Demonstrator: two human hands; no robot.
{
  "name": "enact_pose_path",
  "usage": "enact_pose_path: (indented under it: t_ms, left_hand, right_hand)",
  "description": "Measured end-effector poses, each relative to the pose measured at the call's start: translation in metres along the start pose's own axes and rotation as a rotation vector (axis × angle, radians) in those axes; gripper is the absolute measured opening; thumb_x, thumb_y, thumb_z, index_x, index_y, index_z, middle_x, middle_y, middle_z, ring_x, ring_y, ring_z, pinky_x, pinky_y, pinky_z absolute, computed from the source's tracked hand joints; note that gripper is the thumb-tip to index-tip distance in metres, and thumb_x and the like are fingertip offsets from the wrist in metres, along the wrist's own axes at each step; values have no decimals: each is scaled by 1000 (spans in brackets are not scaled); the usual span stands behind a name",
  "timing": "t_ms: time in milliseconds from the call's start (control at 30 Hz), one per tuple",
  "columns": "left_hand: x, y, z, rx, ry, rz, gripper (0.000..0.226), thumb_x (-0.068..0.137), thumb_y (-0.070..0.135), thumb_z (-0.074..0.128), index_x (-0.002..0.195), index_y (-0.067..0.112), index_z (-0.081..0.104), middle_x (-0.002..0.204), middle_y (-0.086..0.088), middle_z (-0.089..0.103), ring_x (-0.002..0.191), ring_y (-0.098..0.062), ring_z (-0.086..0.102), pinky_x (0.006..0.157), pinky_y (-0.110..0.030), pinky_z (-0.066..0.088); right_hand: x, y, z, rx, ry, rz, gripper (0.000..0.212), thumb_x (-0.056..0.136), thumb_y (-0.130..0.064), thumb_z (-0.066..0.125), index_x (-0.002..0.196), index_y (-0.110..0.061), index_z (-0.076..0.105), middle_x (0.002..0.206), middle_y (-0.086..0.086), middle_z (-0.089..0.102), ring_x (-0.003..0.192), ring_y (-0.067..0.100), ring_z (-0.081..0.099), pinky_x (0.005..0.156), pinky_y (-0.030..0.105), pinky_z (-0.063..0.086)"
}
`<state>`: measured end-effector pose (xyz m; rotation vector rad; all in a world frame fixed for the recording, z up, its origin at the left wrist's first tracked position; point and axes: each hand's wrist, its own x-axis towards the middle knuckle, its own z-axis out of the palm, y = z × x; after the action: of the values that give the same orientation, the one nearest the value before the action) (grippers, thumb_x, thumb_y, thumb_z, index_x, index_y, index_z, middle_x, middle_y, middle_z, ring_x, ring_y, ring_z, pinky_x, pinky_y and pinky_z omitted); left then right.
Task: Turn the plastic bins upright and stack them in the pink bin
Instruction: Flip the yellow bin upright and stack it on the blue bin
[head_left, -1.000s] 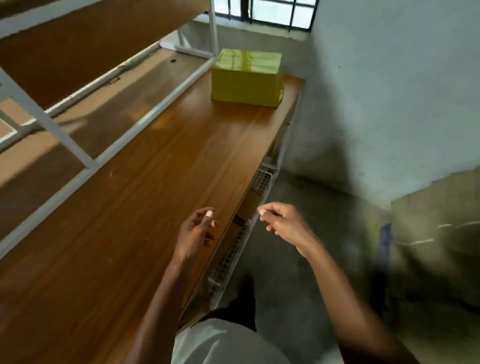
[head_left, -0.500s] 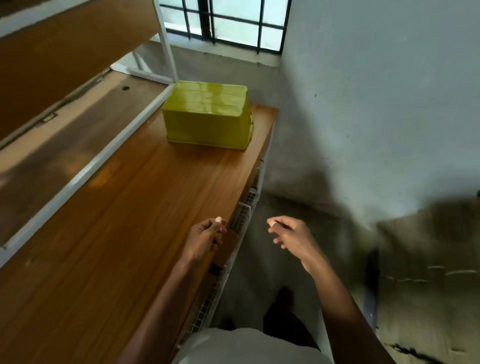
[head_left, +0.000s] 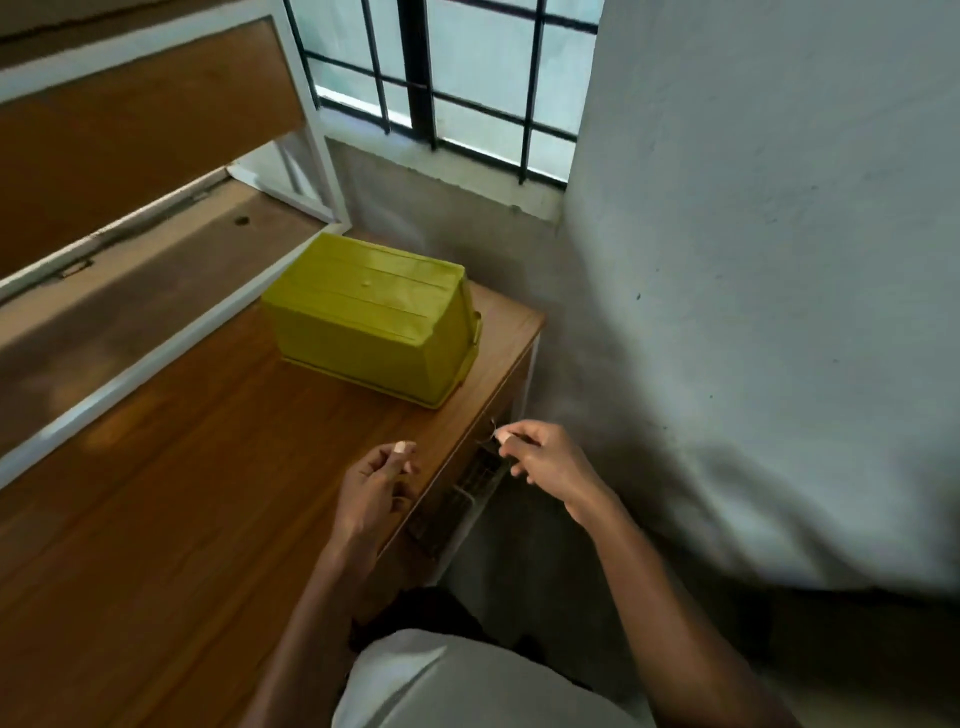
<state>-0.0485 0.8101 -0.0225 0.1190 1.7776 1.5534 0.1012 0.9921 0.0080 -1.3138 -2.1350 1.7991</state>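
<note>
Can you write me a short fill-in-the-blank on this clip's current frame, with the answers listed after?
1. The plastic bin on the wooden table is coloured ____.
2. The bin rests with its rim on the table, so it is ____.
3. The left hand and right hand hold ____.
4. Behind the bin is a barred ____.

Answers: yellow; upside down; nothing; window

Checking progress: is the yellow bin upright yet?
No, the yellow bin lies rim-down on the table, flat base facing up.
</note>
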Motion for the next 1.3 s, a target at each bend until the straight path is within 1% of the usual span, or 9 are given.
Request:
enact_pose_path:
  t_ms: [300,500,567,667,800,933,1067,1200,1300]
  left_hand:
    - [93,49,25,-51,278,56,16,108,31,56,121,26,65,113,-5,71,78,-18,63,63,-32,49]
    - [149,77,18,-107,541,133,44,106,46,54,142,20,51,134,-6,62,102,-29,64,68,-36,52]
    - [162,84,18,-88,555,55,61,103,54,56,153,24,40,150,-7,54,120,-39,62,81,-45,55]
    - [175,88,21,-129,522,-11,93,95,65,61,167,28,16,172,-4,28,150,-35,40,112,-53,42]
    - [179,94,34,-152,486,-39,111,88,67,67,168,35,-2,178,1,4,161,-30,18,119,-53,33]
    - [178,97,47,-185,534,-71,119,82,64,72,167,36,-6,178,1,4,161,-30,17,120,-52,32]
    - [176,95,56,-250,543,-76,133,66,77,78,166,43,-3,175,4,20,157,-30,31,120,-54,38]
    - [170,99,64,-279,593,-71,109,85,59,75,168,38,7,173,1,26,154,-31,36,114,-46,41]
    - [167,95,65,-315,636,-56,89,99,39,68,168,28,13,170,-2,34,152,-32,39,108,-39,41]
  right_hand:
    - [129,-43,-23,-4,-35,-57,27,104,-32,61,127,-24,71,112,-8,73,99,12,70,75,24,51]
    - [205,-88,-22,55,135,-204,20,103,-33,63,117,-26,74,108,-3,76,99,18,72,75,28,57]
    - [227,-103,-22,43,156,-235,24,103,-33,62,121,-22,74,109,-2,75,100,17,72,76,29,58]
    - [259,-124,-19,-26,73,-300,31,104,-35,61,130,-22,69,121,-2,67,107,15,67,81,27,57]
    - [301,-144,-14,-127,-98,-274,49,102,-48,58,146,-26,58,144,0,51,124,19,56,96,44,57]
    - [321,-157,-14,-106,-350,-162,57,105,-54,49,153,-23,51,155,3,50,140,26,46,110,42,39]
    - [334,-159,-17,-114,-434,-81,75,99,-70,43,160,-27,41,172,7,28,156,33,29,124,55,22]
    - [347,-154,-19,-70,-524,-93,61,106,-65,30,148,-30,56,164,5,42,150,31,36,123,58,25]
    - [345,-156,-22,-57,-576,-141,39,113,-40,32,131,-32,65,130,-7,66,122,19,57,99,40,43]
